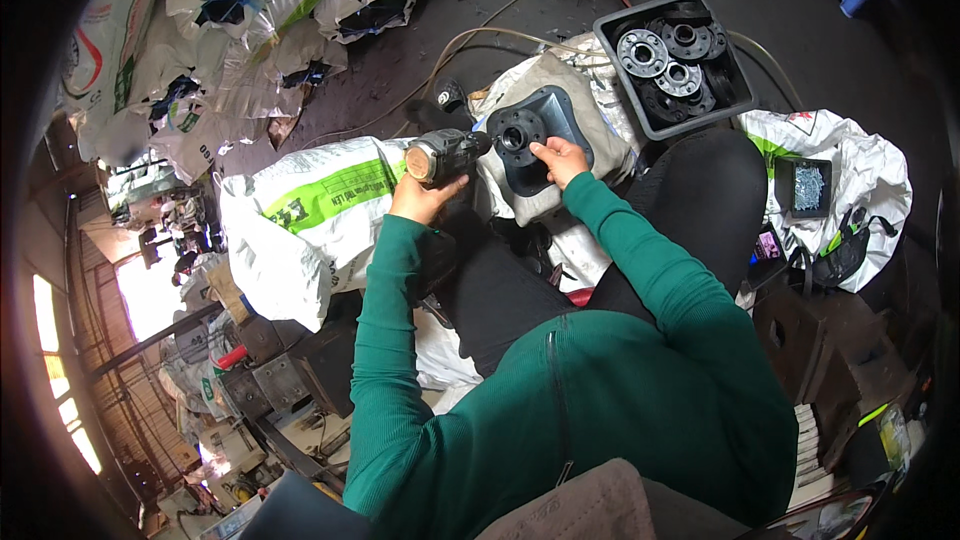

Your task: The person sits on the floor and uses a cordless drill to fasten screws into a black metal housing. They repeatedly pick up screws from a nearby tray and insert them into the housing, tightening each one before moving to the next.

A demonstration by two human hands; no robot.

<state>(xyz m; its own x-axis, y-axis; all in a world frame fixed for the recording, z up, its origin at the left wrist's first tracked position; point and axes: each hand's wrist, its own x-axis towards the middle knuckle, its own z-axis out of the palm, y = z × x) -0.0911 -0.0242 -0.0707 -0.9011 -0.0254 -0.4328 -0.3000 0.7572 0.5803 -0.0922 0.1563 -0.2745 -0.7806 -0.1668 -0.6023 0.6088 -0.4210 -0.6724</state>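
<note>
My left hand (420,202) is closed around the grip of a dark cordless drill (448,153). Its nose points right, close against a round black flange (507,137) with a central hole and smaller holes around it. That flange rests on a dark, square-cornered plastic base (567,118), tilted on a pale stuffed sack (612,148) in front of me. Thumb and fingers of my right hand (563,161) pinch the near right edge of the flange. Whether the drill's tip touches a screw is too small to tell.
A grey bin (672,132) full of black and metal flanges stands beyond my right knee. Small screws (808,186) fill a black tray on a white sack (880,162) at the right. Full white sacks (340,172) lie left, and a hose (462,34) crosses the floor.
</note>
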